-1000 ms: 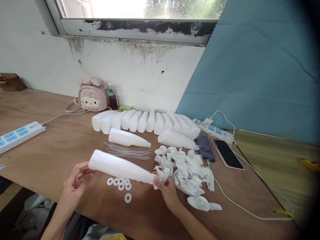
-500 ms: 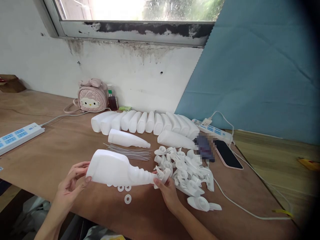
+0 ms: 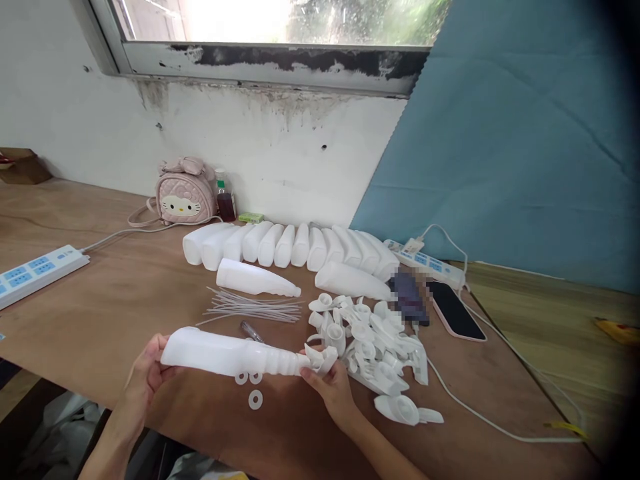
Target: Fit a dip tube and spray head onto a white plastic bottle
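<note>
A white plastic bottle (image 3: 210,353) with a ribbed neck lies level above the table, narrow side towards me. My left hand (image 3: 149,369) is closed around its wide base end. At the neck end, a white plastic cap piece (image 3: 320,359) with fins is gripped by my right hand (image 3: 333,390), which also touches the neck tip. Beneath the bottle lie several flat white rings (image 3: 255,399), partly covered by it. Just behind it are a clear-handled tool (image 3: 251,331) and a bundle of thin white tubes (image 3: 255,307).
A heap of white cap pieces (image 3: 370,340) lies right of my hands. Behind, a row of white bottles (image 3: 300,245) stretches across the table (image 3: 60,347). Two phones, one black-screened phone (image 3: 457,310) among them, and a power strip (image 3: 430,265) with cables are at the right.
The bottle has rolled about its long axis, showing a narrower side, and come slightly lower and left. Both hands turned with it. The clear-handled tool behind it has come into sight.
</note>
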The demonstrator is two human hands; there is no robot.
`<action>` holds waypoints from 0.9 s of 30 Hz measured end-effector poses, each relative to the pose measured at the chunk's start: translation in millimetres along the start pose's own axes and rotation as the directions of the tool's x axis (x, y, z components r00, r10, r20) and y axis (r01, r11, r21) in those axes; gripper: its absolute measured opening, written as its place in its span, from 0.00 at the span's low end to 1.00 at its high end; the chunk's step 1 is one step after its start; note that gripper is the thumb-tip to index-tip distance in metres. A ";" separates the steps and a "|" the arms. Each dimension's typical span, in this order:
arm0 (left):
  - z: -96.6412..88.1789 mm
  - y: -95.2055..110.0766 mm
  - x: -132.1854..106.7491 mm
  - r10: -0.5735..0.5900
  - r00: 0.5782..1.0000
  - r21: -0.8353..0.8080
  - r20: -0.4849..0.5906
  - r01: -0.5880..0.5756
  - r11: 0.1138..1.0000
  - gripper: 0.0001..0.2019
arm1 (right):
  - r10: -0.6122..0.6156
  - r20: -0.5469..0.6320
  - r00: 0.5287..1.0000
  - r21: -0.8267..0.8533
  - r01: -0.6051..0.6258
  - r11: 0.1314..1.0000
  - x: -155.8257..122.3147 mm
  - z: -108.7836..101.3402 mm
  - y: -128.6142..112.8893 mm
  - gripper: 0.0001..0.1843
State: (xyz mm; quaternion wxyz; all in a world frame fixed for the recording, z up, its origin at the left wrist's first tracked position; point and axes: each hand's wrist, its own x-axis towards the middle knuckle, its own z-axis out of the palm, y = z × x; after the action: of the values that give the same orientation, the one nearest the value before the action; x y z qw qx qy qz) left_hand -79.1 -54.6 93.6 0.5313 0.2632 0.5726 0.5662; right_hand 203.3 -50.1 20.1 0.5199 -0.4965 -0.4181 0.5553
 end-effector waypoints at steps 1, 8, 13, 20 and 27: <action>0.3 -0.4 0.5 -0.018 1.000 0.033 -0.026 0.019 0.999 0.22 | 0.001 -0.002 1.000 -0.002 -0.001 1.000 -0.7 0.6 -0.5 0.22; -12.4 1.4 6.5 0.220 0.968 0.278 0.124 -0.247 0.928 0.21 | 0.032 -0.017 0.999 0.001 -0.032 0.999 1.8 -1.6 -0.6 0.23; -4.5 1.9 -3.0 0.400 0.884 0.181 0.242 -0.446 0.876 0.16 | 0.055 0.017 0.998 0.046 -0.055 0.997 4.6 -3.6 3.1 0.23; -11.6 -4.3 1.1 0.505 0.802 0.153 0.319 -0.569 0.808 0.08 | 0.071 0.066 0.995 0.087 -0.077 0.993 5.4 -2.3 0.9 0.23; 12.1 -7.3 6.3 0.661 0.526 0.729 0.536 -0.683 -0.048 0.33 | 0.052 0.047 0.998 0.061 -0.055 0.997 4.0 1.0 -2.5 0.24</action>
State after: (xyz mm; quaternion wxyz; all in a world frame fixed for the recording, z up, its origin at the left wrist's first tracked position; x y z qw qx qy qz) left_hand -67.8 -46.1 87.4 -0.0442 0.7508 0.5647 0.3398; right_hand 202.8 -45.9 22.3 0.5103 -0.4787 -0.3988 0.5928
